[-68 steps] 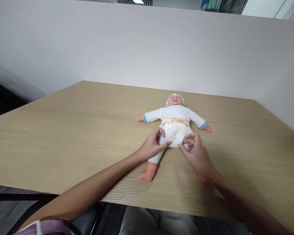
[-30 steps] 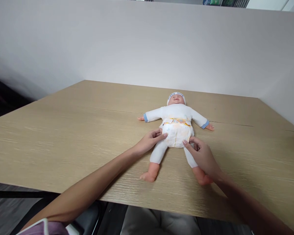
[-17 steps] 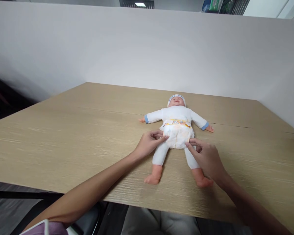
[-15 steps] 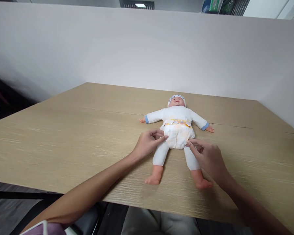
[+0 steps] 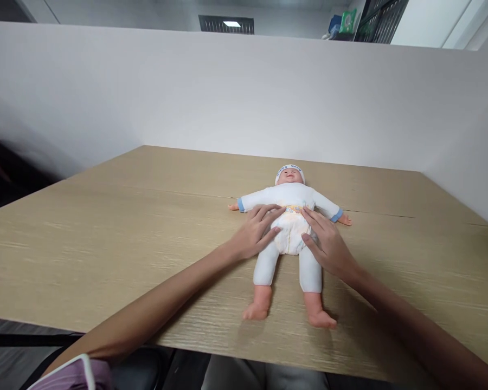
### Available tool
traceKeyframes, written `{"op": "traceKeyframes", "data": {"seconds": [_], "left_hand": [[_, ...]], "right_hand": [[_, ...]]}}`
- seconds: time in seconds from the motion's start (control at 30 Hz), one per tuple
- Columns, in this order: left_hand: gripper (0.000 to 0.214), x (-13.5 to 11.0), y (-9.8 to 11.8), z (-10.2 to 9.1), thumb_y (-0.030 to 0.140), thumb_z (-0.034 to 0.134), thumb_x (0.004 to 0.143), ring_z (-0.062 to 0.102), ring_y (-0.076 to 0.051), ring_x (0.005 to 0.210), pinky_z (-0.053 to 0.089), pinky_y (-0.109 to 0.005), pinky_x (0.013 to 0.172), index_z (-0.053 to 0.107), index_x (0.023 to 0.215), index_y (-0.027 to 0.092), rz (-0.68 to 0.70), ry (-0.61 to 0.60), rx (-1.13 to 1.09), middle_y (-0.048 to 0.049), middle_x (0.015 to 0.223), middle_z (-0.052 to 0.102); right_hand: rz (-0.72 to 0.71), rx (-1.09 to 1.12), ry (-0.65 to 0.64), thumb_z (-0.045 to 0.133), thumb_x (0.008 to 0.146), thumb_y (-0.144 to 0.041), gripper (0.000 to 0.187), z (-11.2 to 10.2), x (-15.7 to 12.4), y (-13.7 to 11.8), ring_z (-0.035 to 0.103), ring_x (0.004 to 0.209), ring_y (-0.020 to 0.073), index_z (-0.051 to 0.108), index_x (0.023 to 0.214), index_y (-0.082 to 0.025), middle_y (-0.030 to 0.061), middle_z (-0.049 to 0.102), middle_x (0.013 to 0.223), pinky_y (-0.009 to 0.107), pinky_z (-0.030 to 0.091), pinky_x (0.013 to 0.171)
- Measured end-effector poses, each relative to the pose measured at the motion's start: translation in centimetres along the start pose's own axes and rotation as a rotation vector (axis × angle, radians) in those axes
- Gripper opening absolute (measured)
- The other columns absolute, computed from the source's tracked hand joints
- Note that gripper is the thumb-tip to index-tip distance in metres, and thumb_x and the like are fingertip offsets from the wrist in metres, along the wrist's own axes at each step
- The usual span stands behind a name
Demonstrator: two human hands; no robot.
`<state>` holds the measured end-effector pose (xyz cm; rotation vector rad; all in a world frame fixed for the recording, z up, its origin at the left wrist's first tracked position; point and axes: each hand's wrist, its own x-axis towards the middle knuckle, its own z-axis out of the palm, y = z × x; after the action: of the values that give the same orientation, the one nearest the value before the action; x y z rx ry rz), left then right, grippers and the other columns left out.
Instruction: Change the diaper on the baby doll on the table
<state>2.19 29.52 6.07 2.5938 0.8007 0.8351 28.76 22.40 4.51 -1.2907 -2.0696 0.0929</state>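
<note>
A baby doll (image 5: 289,196) in a white suit and cap lies on its back on the wooden table (image 5: 126,227), head away from me, arms spread. A white diaper (image 5: 289,234) with a yellow band is wrapped round its hips. My left hand (image 5: 255,232) rests on the doll's left hip with fingers stretched out over the diaper's side. My right hand (image 5: 325,242) lies on the other hip, fingers stretched flat along the diaper. Both legs point toward me, bare feet near the table's front edge.
White partition walls (image 5: 236,92) close the table at the back and right. The table's front edge (image 5: 211,349) runs just below the doll's feet, with my lap under it. Dark furniture shows at the far left.
Both hands have moved up from the diaper's leg openings to its sides at the waist, and their pinching fingers have flattened out. The doll's legs now lie straighter and closer together.
</note>
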Motion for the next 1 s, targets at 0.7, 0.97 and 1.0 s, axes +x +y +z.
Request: {"op": "traceKeyframes", "data": {"seconds": [0.7, 0.97, 1.0], "left_hand": [[0.049, 5.4, -6.6, -0.9, 0.052, 0.063, 0.097, 0.069, -0.037, 0.113, 0.050, -0.042, 0.096, 0.065, 0.124, 0.011, -0.611, -0.009, 0.211, -0.0218, 0.124, 0.075], [0.049, -0.6, 4.5, -4.2, 0.061, 0.068, 0.091, 0.074, -0.029, 0.095, 0.051, -0.033, 0.076, 0.058, 0.115, 0.021, -0.676, 0.117, 0.014, -0.0089, 0.111, 0.078], [0.048, -2.3, 6.7, -4.4, 0.062, 0.068, 0.091, 0.074, -0.029, 0.092, 0.051, -0.033, 0.075, 0.056, 0.112, 0.022, -0.654, 0.122, -0.043, -0.0073, 0.107, 0.077]], "right_hand": [[0.487, -0.247, 0.038, 0.053, 0.099, -0.035, 0.037, 1.0, 5.5, 8.2, 0.067, 0.112, 0.0356, 0.069, 0.122, -0.011, 0.0237, 0.074, 0.123, 0.043, 0.050, 0.096], [0.509, -0.020, 0.044, 0.054, 0.093, -0.041, 0.036, -3.9, 1.0, 3.5, 0.072, 0.102, 0.0312, 0.068, 0.119, -0.019, 0.0133, 0.079, 0.115, 0.037, 0.054, 0.085], [0.476, 0.046, 0.034, 0.055, 0.092, -0.043, 0.039, -4.9, -0.3, 2.7, 0.072, 0.104, 0.0306, 0.068, 0.121, -0.020, 0.0114, 0.079, 0.117, 0.036, 0.054, 0.086]]}}
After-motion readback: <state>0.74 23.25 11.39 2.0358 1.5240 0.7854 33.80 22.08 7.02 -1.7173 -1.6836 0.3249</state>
